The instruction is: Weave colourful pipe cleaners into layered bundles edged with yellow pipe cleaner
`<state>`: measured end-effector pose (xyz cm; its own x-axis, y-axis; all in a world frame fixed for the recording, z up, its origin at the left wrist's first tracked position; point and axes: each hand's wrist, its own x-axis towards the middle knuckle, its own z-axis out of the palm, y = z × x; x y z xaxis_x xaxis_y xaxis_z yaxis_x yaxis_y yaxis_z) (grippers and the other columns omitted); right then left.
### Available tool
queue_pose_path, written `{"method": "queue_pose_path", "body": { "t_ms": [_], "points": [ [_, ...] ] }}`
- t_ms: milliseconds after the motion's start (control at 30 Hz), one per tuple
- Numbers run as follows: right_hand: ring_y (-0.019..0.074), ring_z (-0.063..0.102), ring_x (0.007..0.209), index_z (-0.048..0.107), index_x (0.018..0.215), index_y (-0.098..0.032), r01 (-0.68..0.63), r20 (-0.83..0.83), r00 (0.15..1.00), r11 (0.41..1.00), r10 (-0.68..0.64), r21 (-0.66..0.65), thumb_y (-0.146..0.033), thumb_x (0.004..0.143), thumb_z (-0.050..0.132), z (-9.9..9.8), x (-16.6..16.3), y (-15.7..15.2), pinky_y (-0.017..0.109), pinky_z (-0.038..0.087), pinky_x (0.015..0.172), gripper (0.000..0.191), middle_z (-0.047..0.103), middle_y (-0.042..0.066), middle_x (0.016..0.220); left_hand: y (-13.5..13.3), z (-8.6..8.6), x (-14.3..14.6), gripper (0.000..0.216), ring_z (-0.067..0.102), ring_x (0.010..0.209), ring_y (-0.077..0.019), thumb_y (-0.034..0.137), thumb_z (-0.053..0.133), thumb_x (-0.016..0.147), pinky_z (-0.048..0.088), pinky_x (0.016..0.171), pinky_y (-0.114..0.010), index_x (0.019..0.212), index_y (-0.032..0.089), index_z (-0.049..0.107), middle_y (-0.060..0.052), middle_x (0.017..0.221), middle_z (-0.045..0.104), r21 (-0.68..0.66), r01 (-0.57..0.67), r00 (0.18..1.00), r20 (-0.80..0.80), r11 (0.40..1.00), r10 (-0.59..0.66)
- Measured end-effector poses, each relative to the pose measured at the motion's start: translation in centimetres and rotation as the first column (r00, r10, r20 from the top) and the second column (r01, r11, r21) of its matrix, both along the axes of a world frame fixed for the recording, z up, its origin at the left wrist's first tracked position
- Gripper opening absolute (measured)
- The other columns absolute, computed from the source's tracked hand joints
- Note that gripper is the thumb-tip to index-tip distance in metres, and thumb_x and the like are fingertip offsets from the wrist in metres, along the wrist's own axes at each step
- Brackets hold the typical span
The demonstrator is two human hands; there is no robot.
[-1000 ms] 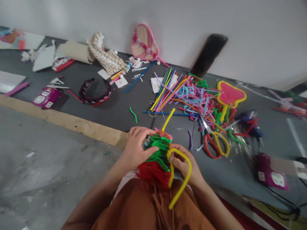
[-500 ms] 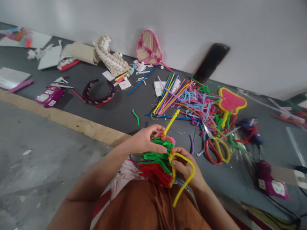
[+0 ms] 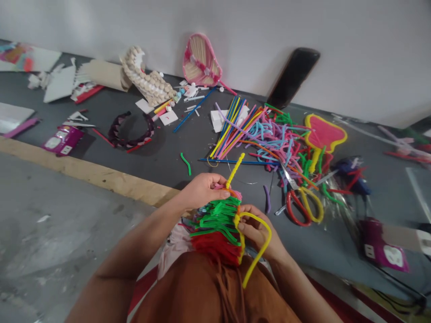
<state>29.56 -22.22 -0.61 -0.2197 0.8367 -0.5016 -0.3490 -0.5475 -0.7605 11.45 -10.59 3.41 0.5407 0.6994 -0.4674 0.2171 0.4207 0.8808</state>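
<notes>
Close to my body is a pipe-cleaner craft piece (image 3: 218, 215), with red, green, orange and pink rows and a yellow border. My left hand (image 3: 204, 190) pinches its top end, beside the twisted yellow stem (image 3: 235, 170) that sticks up from it. At the right border, my right hand (image 3: 257, 231) grips the edge between thumb and fingers. A loose yellow pipe cleaner (image 3: 264, 249) arcs out from that edge over my right hand and hangs down toward my lap. The fingertips of my right hand are partly hidden behind the piece.
A heap of pipe cleaners (image 3: 276, 139) lies ahead, with scissors (image 3: 298, 204) at its near side. Beyond are a pink-and-yellow shape (image 3: 325, 133), a phone (image 3: 294, 76) against the wall and a pink fan (image 3: 202, 60). A dark headband (image 3: 131, 132) lies left.
My left thumb has moved up from the green rows to the top end near the stem. My right hand stays at the yellow border. The view has shifted slightly.
</notes>
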Motion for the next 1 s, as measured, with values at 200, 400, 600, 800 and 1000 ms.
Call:
{"method": "queue_pose_path", "body": {
  "t_ms": [200,400,600,800,1000],
  "points": [
    [0.0092,0.049,0.063,0.059,0.094,-0.022,0.005,-0.059,0.998,1.000,-0.005,-0.002,-0.033,0.068,0.080,-0.4,-0.1,0.4,0.021,0.039,0.059,0.035,0.056,-0.004,0.073,0.7,0.4,0.2,0.012,0.070,0.084,-0.0163,0.020,0.069,0.074,0.052,0.075,-0.027,0.081,0.014,0.061,-0.008,0.092,0.076,-0.050,0.047,0.995,0.086,0.998,-0.043],
    [0.0078,0.046,0.058,0.060,0.091,-0.021,0.040,-0.035,0.999,0.999,-0.041,-0.022,-0.032,0.067,0.080,0.6,0.1,1.5,0.020,0.036,0.054,0.033,0.054,-0.004,0.071,2.2,1.1,0.3,0.022,0.069,0.092,-0.0217,0.027,0.072,0.072,0.052,0.081,-0.033,0.085,0.012,0.063,-0.012,0.098,0.075,-0.084,0.120,0.990,0.082,0.989,-0.114],
    [0.0108,0.052,0.068,0.061,0.091,-0.021,0.074,-0.012,0.997,0.996,-0.074,0.040,-0.030,0.066,0.079,1.0,0.0,2.9,0.023,0.042,0.065,0.032,0.056,-0.003,0.076,3.6,1.1,0.7,0.018,0.069,0.085,-0.0188,0.026,0.072,0.071,0.051,0.078,-0.030,0.081,0.012,0.066,-0.010,0.090,0.076,-0.020,0.122,0.992,0.030,0.992,-0.121],
    [0.0102,0.052,0.070,0.060,0.091,-0.020,0.101,-0.030,0.995,0.994,-0.100,0.035,-0.030,0.067,0.080,0.2,-0.1,3.2,0.023,0.041,0.067,0.032,0.055,-0.003,0.079,3.5,0.3,0.7,0.026,0.069,0.083,-0.0195,0.030,0.073,0.071,0.052,0.074,-0.029,0.087,0.013,0.061,-0.009,0.088,0.074,-0.062,0.026,0.999,0.024,0.998,-0.024],
    [0.0093,0.051,0.069,0.061,0.091,-0.021,0.101,-0.013,0.995,0.994,-0.100,0.034,-0.028,0.063,0.081,0.4,0.3,3.7,0.023,0.042,0.067,0.035,0.055,-0.004,0.077,2.6,-1.2,-0.5,0.058,0.066,0.098,-0.0217,0.046,0.072,0.074,0.052,0.080,-0.030,0.120,0.018,0.052,-0.011,0.112,0.069,-0.128,-0.038,0.990,0.131,0.991,0.054]
  ]
}}
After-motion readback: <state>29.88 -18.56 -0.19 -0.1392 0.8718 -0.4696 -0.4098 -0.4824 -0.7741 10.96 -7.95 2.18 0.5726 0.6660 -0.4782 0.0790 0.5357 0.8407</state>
